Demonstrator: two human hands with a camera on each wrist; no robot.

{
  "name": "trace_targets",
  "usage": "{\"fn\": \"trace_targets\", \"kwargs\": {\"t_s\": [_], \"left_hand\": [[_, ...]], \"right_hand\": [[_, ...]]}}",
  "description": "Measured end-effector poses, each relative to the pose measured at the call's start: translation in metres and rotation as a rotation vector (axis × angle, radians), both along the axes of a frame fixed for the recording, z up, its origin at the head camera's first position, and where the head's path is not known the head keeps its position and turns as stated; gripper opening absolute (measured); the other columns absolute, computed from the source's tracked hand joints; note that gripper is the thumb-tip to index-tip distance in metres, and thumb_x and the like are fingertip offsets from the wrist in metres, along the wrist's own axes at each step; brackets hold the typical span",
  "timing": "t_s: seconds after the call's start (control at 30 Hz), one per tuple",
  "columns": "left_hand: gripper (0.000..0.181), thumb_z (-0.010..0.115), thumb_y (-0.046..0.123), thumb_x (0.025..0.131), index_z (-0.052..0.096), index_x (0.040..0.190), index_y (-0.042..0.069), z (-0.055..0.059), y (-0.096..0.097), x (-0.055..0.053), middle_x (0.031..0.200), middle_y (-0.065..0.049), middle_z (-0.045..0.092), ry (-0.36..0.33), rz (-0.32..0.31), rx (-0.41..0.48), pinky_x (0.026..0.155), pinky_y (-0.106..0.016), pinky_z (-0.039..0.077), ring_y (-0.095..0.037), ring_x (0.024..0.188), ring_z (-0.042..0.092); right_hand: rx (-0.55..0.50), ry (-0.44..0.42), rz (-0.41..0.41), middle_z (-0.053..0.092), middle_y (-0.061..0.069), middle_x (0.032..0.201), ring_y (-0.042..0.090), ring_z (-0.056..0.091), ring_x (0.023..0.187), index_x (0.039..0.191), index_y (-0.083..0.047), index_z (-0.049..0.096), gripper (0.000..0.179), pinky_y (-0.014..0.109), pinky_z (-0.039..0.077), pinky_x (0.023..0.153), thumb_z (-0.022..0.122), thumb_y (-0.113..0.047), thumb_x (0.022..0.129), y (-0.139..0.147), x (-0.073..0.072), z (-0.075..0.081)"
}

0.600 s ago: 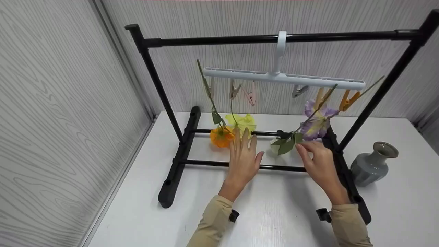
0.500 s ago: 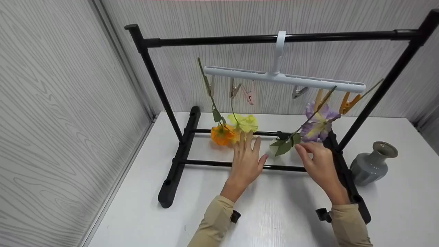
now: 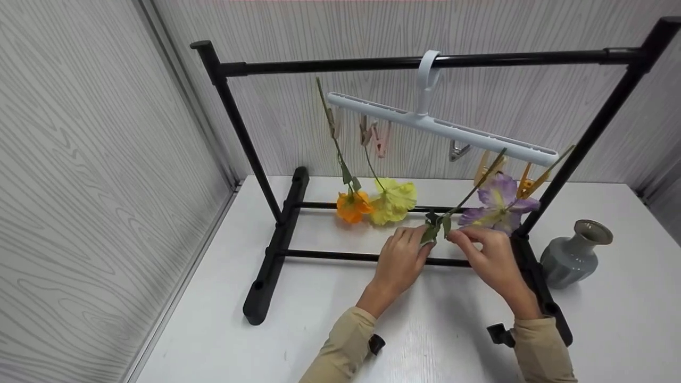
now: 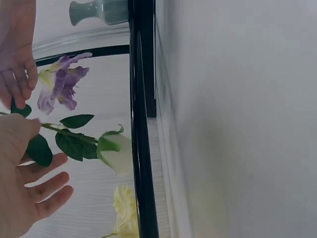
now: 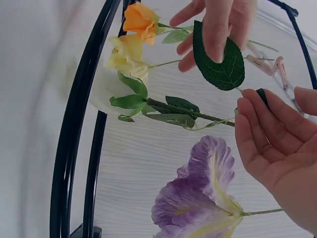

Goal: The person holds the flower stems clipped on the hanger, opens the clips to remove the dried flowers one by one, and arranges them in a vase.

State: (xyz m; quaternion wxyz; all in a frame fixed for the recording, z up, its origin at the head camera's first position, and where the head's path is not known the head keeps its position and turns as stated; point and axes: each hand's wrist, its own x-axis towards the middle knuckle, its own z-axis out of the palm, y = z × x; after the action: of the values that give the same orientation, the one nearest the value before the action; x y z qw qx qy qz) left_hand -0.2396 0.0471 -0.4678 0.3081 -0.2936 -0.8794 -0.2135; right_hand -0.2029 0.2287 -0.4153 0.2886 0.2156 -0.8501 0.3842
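An artificial white rose [image 4: 116, 152] hangs head down by its stem from a clothespin [image 3: 488, 169] on the pale hanger [image 3: 468, 137]. My left hand [image 3: 398, 264] pinches one of its green leaves [image 5: 225, 69] between thumb and fingers. Just to the right, my right hand [image 3: 495, 261] pinches another leaf [image 3: 447, 225] by its tip. In the head view, the left hand hides most of the rose's bloom. A purple flower [image 3: 500, 205] hangs right behind the right hand. To the left dangle a yellow flower [image 3: 392, 201] and an orange flower [image 3: 353, 206].
The hanger hooks over the top bar [image 3: 340, 65] of a black rack, whose lower crossbar [image 3: 330, 255] runs beneath the hands. A grey-blue vase [image 3: 570, 261] stands right of the rack. A pink clothespin [image 3: 379, 142] and a metal clip [image 3: 457, 151] also hang there.
My left hand has moved right from the yellow flower to the rose's leaves and now pinches one. The hanger tilts more, right end lower, and the flowers have shifted. The right hand keeps its pinch.
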Motion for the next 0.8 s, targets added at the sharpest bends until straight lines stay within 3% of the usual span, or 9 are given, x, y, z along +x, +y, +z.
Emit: {"fn": "trace_targets", "kwargs": {"t_s": [0.2, 0.3, 0.37, 0.43, 0.53, 0.63, 0.73, 0.8], "left_hand": [[0.013, 0.065, 0.016, 0.091, 0.067, 0.103, 0.011, 0.001, 0.004, 0.000, 0.096, 0.001, 0.069, 0.096, -0.025, 0.096, 0.078, -0.024, 0.051, -0.013, 0.091, 0.062], [0.008, 0.065, 0.010, 0.090, 0.068, 0.098, 0.011, 0.002, 0.004, 0.000, 0.092, 0.002, 0.069, 0.106, -0.027, 0.144, 0.077, -0.023, 0.051, -0.013, 0.088, 0.063], [0.006, 0.065, 0.009, 0.090, 0.068, 0.095, 0.011, 0.002, 0.004, -0.001, 0.090, 0.002, 0.069, 0.108, -0.026, 0.164, 0.074, -0.023, 0.052, -0.014, 0.085, 0.063], [0.005, 0.064, 0.009, 0.090, 0.067, 0.093, 0.011, 0.003, 0.003, -0.002, 0.088, 0.001, 0.068, 0.109, -0.024, 0.168, 0.071, -0.024, 0.053, -0.014, 0.083, 0.062], [0.004, 0.063, 0.012, 0.091, 0.067, 0.092, 0.011, 0.003, 0.002, -0.003, 0.087, 0.001, 0.068, 0.100, -0.022, 0.166, 0.069, -0.025, 0.053, -0.014, 0.081, 0.061], [0.005, 0.063, 0.013, 0.092, 0.067, 0.091, 0.012, 0.003, 0.002, -0.004, 0.085, 0.002, 0.068, 0.086, -0.020, 0.168, 0.067, -0.025, 0.053, -0.013, 0.079, 0.060], [0.005, 0.063, 0.015, 0.092, 0.067, 0.090, 0.012, 0.002, 0.001, -0.004, 0.085, 0.002, 0.068, 0.079, -0.021, 0.181, 0.067, -0.024, 0.052, -0.013, 0.078, 0.060], [0.004, 0.063, 0.015, 0.092, 0.066, 0.091, 0.012, 0.001, 0.001, -0.004, 0.087, 0.002, 0.067, 0.082, -0.022, 0.196, 0.068, -0.024, 0.052, -0.013, 0.080, 0.060]], "right_hand": [[0.015, -0.019, 0.032, 0.071, -0.002, 0.079, 0.009, 0.066, 0.074, 0.087, -0.005, 0.076, 0.009, 0.016, 0.048, 0.067, 0.067, -0.003, 0.088, 0.001, 0.005, 0.004], [-0.046, 0.086, 0.012, 0.070, -0.001, 0.075, 0.006, 0.065, 0.069, 0.085, -0.003, 0.074, 0.010, 0.014, 0.048, 0.063, 0.066, 0.002, 0.087, 0.002, 0.008, 0.007], [-0.139, 0.230, -0.064, 0.068, 0.003, 0.069, 0.004, 0.062, 0.064, 0.082, 0.000, 0.073, 0.010, 0.010, 0.045, 0.059, 0.065, 0.005, 0.086, 0.003, 0.010, 0.010], [-0.263, 0.389, -0.195, 0.065, 0.009, 0.065, 0.002, 0.058, 0.061, 0.078, 0.005, 0.069, 0.009, 0.009, 0.042, 0.059, 0.064, 0.007, 0.085, 0.004, 0.011, 0.012], [-0.418, 0.506, -0.368, 0.062, 0.016, 0.071, 0.002, 0.054, 0.067, 0.082, 0.013, 0.062, 0.009, 0.013, 0.040, 0.063, 0.063, 0.005, 0.085, 0.004, 0.011, 0.019], [-0.434, 0.456, -0.439, 0.059, 0.019, 0.084, 0.012, 0.055, 0.078, 0.092, 0.016, 0.058, 0.015, 0.018, 0.041, 0.071, 0.066, 0.004, 0.085, 0.009, 0.009, 0.021], [-0.336, 0.369, -0.429, 0.057, 0.022, 0.089, 0.020, 0.056, 0.081, 0.094, 0.013, 0.059, 0.017, 0.017, 0.042, 0.072, 0.069, 0.004, 0.084, 0.013, 0.007, 0.018], [-0.269, 0.341, -0.410, 0.060, 0.021, 0.088, 0.018, 0.058, 0.079, 0.092, 0.010, 0.062, 0.016, 0.014, 0.042, 0.072, 0.071, 0.000, 0.084, 0.017, 0.003, 0.013]]}}
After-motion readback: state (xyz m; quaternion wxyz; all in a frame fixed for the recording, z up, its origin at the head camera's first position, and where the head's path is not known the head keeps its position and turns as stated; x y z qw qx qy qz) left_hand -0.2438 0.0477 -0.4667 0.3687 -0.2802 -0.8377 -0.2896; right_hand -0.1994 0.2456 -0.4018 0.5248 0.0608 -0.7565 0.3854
